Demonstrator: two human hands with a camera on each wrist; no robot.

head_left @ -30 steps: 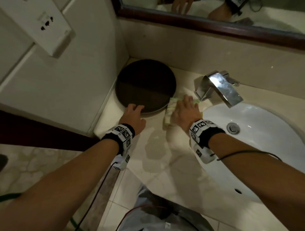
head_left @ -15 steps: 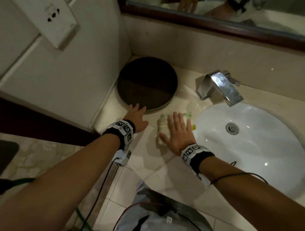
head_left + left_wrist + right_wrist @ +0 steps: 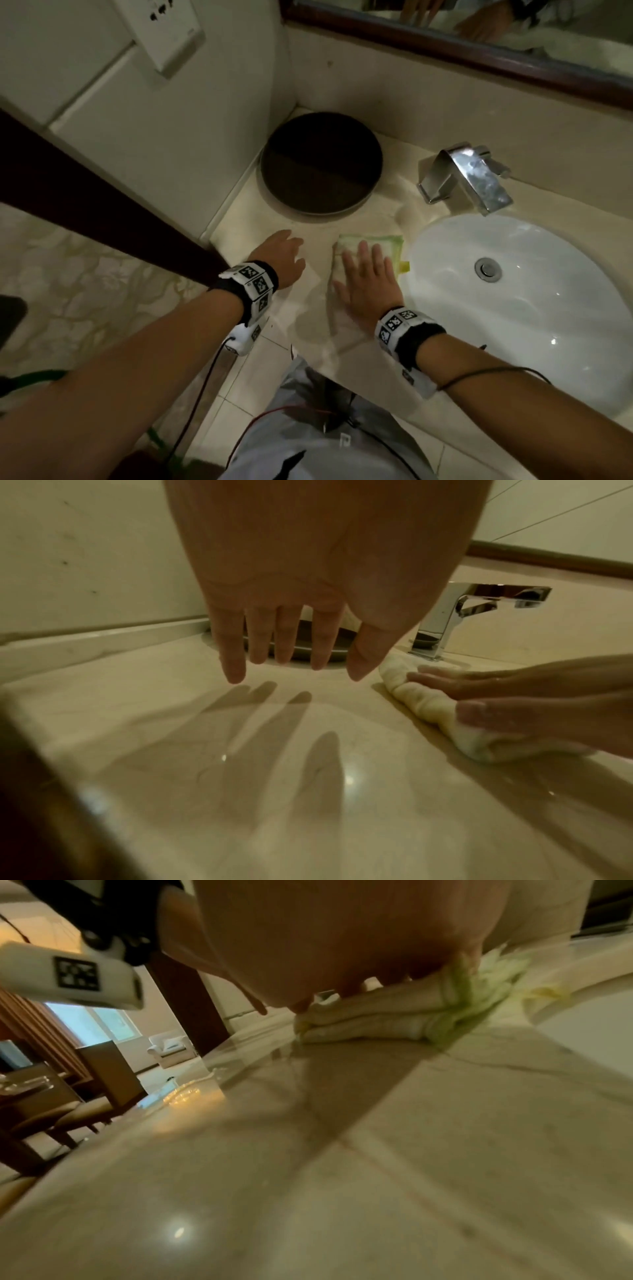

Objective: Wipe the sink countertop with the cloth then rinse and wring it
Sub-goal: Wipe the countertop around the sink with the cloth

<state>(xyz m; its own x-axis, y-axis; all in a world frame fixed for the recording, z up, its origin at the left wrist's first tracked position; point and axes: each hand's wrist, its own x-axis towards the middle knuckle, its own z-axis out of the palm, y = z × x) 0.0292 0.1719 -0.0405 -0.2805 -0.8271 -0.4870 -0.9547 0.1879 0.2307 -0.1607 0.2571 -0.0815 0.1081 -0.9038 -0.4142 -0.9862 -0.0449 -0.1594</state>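
A folded pale cloth with a green edge [image 3: 352,245] [image 3: 424,699] [image 3: 383,1018] lies on the beige stone countertop [image 3: 308,308] just left of the white sink basin [image 3: 534,301]. My right hand [image 3: 368,277] presses flat on the cloth with straight fingers [image 3: 445,673]. My left hand [image 3: 281,255] [image 3: 287,647] hovers over the counter with fingers spread straight, holding nothing; the left wrist view shows its shadow on the wet, shiny stone. The chrome faucet [image 3: 469,174] stands behind the basin.
A round dark tray [image 3: 320,164] sits in the back left corner against the wall. A mirror with a dark wooden frame [image 3: 479,51] runs above the backsplash. The counter's front edge [image 3: 284,342] lies just behind my wrists.
My right hand slid the cloth from beside the tray and faucet back toward the counter's front edge. My left hand drew back from the tray's rim.
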